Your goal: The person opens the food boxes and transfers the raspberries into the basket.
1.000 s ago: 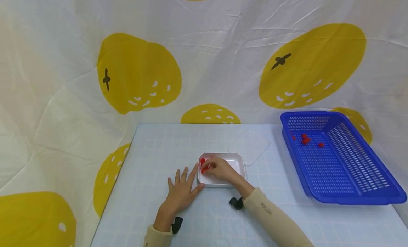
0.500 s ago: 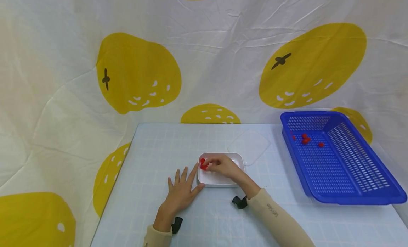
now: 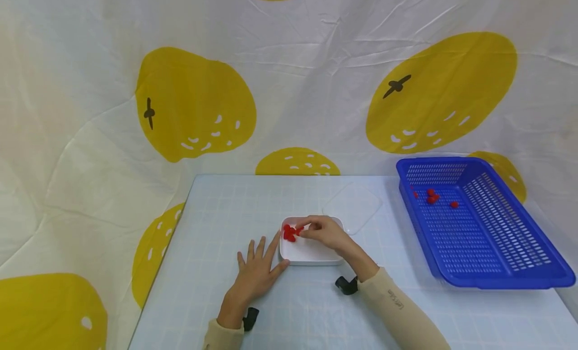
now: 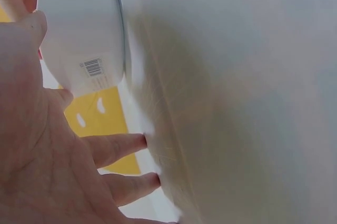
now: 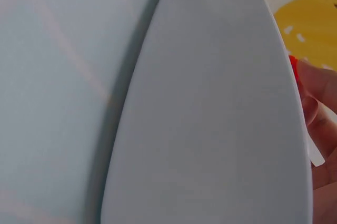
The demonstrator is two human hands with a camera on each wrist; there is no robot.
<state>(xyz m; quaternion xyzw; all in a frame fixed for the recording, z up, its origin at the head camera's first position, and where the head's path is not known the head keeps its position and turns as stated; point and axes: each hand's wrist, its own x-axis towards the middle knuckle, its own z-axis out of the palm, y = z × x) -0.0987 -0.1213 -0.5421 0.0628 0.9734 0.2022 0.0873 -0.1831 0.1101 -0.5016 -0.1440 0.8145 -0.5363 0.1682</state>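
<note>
A white rectangular box [image 3: 311, 257] sits on the table, with several small red pieces [image 3: 289, 233] clustered at its left end; their kind is too small to tell. My right hand [image 3: 327, 233] is over the box and pinches another red piece [image 3: 300, 231] between thumb and fingertips. That red piece [image 5: 293, 67] shows only partly past the box wall in the right wrist view. My left hand [image 3: 257, 274] lies with fingers spread at the box's left side. Its thumb and index finger touch the box wall, near a barcode [image 4: 93, 67] in the left wrist view.
A blue perforated basket [image 3: 492, 282] stands at the right, holding several red pieces [image 3: 432, 196] near its far left corner. Behind the white box lies a thin transparent lid-like sheet [image 3: 354, 207]. A fruit-patterned cloth [image 3: 311, 89] hangs behind the table.
My right hand has shifted right and slightly back inside the box, drawing a red piece off from the cluster. The left hand has stayed in place.
</note>
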